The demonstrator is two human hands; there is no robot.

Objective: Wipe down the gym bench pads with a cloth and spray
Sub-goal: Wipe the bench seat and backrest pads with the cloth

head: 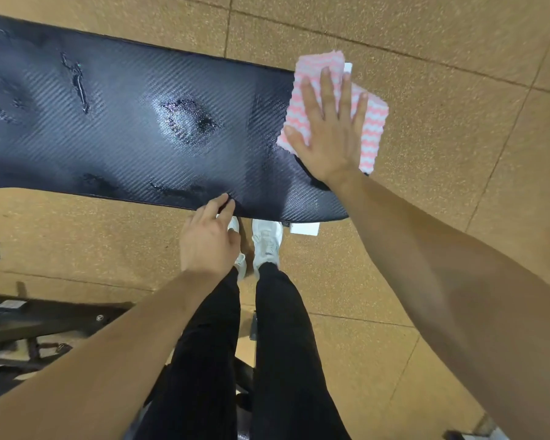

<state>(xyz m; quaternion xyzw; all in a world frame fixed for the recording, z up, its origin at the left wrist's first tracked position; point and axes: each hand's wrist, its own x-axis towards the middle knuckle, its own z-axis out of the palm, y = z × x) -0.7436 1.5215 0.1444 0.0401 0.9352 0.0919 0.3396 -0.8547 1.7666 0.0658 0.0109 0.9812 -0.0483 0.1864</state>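
1. Right hand point(327, 128) lay flat, palm down, with fingers straight and spread. It pressed on the cloth point(373, 122) and gripped nothing.
2. The cloth, pink and white in a zigzag pattern, lay over the right end of the pad point(124, 138). Its far and right edges hung past the pad's end, above the floor point(442, 74).
3. The left hand point(208, 239) rested its fingertips on the near edge of the pad, well apart from the cloth. Its fingers were lightly bent and loose, and it held nothing.
4. The pad was black with a woven texture and ran from the left edge of the view to the cloth.
5. Wet patches point(188, 120) glistened near the middle of the pad. A wet streak point(77, 81) lay further left, and smaller wet marks lay along the near side and at the far left.
6. A white frame part point(305, 229) showed just below the near right corner of the pad.
7. The person stood at the near side of the pad in black trousers point(277, 344) and white shoes point(267, 239), with the toes under the pad's edge.
8. The floor was tan, speckled and divided by seams into tiles.
9. Dark equipment point(29, 319) stood on the floor at the lower left, apart from the pad.
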